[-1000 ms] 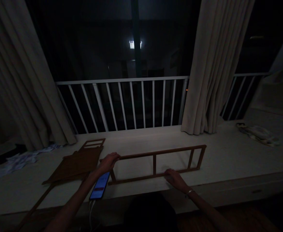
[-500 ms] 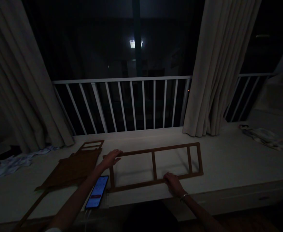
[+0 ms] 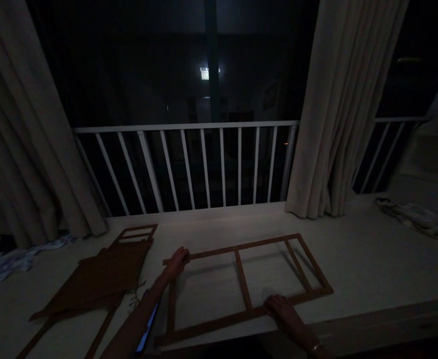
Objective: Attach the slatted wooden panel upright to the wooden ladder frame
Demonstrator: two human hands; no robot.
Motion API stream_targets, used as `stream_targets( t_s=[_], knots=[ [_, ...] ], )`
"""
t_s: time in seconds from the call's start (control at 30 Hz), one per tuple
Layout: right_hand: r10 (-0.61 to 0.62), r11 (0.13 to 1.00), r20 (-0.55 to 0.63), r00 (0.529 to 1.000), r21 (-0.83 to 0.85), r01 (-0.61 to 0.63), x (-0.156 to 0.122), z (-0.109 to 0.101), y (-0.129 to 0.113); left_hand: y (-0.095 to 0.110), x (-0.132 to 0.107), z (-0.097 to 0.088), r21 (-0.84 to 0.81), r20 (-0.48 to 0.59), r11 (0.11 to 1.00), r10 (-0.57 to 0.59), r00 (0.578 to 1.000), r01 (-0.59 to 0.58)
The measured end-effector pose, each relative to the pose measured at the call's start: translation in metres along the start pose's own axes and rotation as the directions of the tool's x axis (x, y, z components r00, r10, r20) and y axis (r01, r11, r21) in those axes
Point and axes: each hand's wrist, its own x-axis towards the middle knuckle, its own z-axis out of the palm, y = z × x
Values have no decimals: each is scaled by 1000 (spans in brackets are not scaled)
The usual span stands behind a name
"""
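A long brown wooden frame with cross bars lies almost flat on the pale window ledge. My left hand grips its far rail near the left end, fingers curled round the wood. My right hand presses on the near rail, fingers closed over it. A lit phone lies under my left forearm, mostly hidden.
A brown wooden panel and a smaller frame lie to the left, with loose strips near the front edge. A white railing and curtains stand behind. Cloth lies at far right, crumpled paper at far left.
The frame has gone from standing tilted on its near rail to lying nearly flat on the ledge. Both hands stayed on it; my left forearm now covers the phone.
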Motion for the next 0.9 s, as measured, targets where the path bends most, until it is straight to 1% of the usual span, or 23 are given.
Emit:
stream_targets(
  t_s=[0.07, 0.17, 0.3, 0.4, 0.47, 0.57, 0.77, 0.83, 0.9],
  knots=[
    [10, 1000, 1, 1000, 21, -10, -5, 4, 5, -6, -2, 12, -70, 32, 997, -15, 999, 17],
    [8, 999, -8, 1000, 53, -7, -10, 10, 11, -17, -2, 32, -133, 63, 990, -35, 997, 43],
    [13, 998, -6, 1000, 66, -13, -13, 19, 19, -32, -1, 57, -168, 73, 981, -90, 993, 101],
    [12, 997, -1, 1000, 77, -12, -14, 25, 25, -40, -1, 71, -181, 87, 971, -139, 986, 153],
    [9, 996, -8, 1000, 86, -8, -14, 27, 27, -43, -2, 78, -184, 108, 965, -170, 979, 188],
    [16, 996, -24, 1000, 85, -13, -12, 31, 31, -46, -1, 82, -203, 131, 952, -206, 970, 230],
    [13, 998, -38, 999, 69, -10, -7, 39, 38, -56, 9, 88, -268, 194, 940, -162, 967, 212],
    [-2, 998, -44, 999, 70, 5, -5, 41, 39, -59, 14, 93, -261, 180, 945, -155, 971, 199],
    [-6, 998, -37, 999, 70, 8, -2, 40, 38, -60, 17, 98, -230, 143, 953, -167, 976, 196]
  ],
)
